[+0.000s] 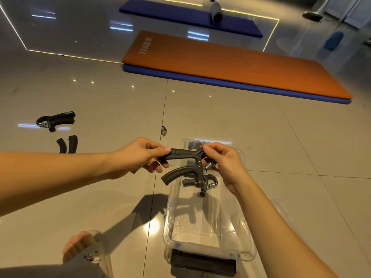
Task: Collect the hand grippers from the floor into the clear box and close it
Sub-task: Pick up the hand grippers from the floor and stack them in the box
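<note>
Grippers show in three spots. We hold one gripper (184, 163) between both hands, above the far end of the box (170, 221). Our left hand (138, 155) pinches the tip of its upper handle, thumb on top and fingers curled beneath. Our right hand (222, 163) pinches the head end beside the spring, thumb and forefinger closed on it. The lower handle hangs free and points toward eight o'clock.

The box stands on the floor (100, 97) at five o'clock of the view, its top open. A second gripper (202, 182) lies on its bottom at the far end, just below the one we hold.

At ten o'clock from the box, well apart, a third gripper (55, 120) lies on the tiles with its handles pointing to three o'clock. Near it, two black handles (67, 144) show above our left forearm. The arm hides their lower part, so we cannot tell what joins them.

At one o'clock an orange mat (220, 65) lies on a blue mat (200, 78). At seven o'clock our foot (80, 245) rests on the floor.
</note>
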Demonstrator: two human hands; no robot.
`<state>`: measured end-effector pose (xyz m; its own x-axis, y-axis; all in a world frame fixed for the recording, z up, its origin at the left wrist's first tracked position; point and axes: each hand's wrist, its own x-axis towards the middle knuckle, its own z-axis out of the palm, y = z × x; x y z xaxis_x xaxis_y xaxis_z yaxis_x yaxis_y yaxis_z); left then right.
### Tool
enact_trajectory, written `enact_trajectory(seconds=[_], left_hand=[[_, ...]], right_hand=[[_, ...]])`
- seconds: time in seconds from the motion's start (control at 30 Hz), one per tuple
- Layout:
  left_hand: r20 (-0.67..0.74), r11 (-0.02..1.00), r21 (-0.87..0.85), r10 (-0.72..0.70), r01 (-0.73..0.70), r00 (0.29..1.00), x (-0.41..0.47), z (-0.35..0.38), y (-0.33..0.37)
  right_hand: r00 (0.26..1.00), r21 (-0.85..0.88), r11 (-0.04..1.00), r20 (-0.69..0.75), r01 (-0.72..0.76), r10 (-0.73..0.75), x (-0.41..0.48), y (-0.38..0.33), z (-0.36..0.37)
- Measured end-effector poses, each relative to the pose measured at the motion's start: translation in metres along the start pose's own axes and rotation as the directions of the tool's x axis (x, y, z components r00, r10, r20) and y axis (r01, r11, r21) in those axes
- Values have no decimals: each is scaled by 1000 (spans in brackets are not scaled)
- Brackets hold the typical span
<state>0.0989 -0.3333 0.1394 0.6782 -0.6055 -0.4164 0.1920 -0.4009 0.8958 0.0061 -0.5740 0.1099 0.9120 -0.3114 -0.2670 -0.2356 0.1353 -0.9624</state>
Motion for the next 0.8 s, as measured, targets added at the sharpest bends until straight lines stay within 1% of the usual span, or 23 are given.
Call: enact_trajectory(seconds=[0.1, 0.23, 0.33, 0.37, 0.43, 0.5, 0.53, 0.6, 0.67, 0.8], left_hand=[[1, 998, -58, -37, 37, 999, -1, -4, 2], [-31, 996, -86, -29, 27, 999, -1, -9, 3], [-72, 994, -107, -7, 0, 997, -2, -10, 3], [-80, 993, -117, 4, -14, 997, -2, -9, 2], [-91, 991, -125, 29, -41, 995, -3, -9, 1], [-119, 990, -129, 41, -56, 992, -3, -8, 1], [-137, 991, -123, 42, -59, 990, -2, -8, 1], [-156, 993, -102, 39, -56, 987, -1, -7, 0], [-155, 996, -80, 28, -41, 987, -2, -6, -1], [-152, 999, -34, 28, -33, 988, -3, -3, -3]], right_hand=[[998, 5, 998, 34, 60, -60, -1, -1, 2], [997, 106, 993, 48, 58, -63, -1, -5, 2], [999, 149, 988, 20, 47, -51, 1, -6, 3], [1000, 132, 991, 4, 18, -18, 3, -4, 3], [992, 97, 987, 4, -127, 127, 2, -1, 3], [963, 101, 958, 48, -270, 266, -1, 1, 5], [954, 123, 947, 76, -297, 290, -2, 1, 6], [958, 210, 935, 101, -285, 269, -4, 1, 8], [970, 276, 930, 87, -242, 227, -3, 3, 8], [986, 200, 967, 99, -155, 137, 0, 9, 1]])
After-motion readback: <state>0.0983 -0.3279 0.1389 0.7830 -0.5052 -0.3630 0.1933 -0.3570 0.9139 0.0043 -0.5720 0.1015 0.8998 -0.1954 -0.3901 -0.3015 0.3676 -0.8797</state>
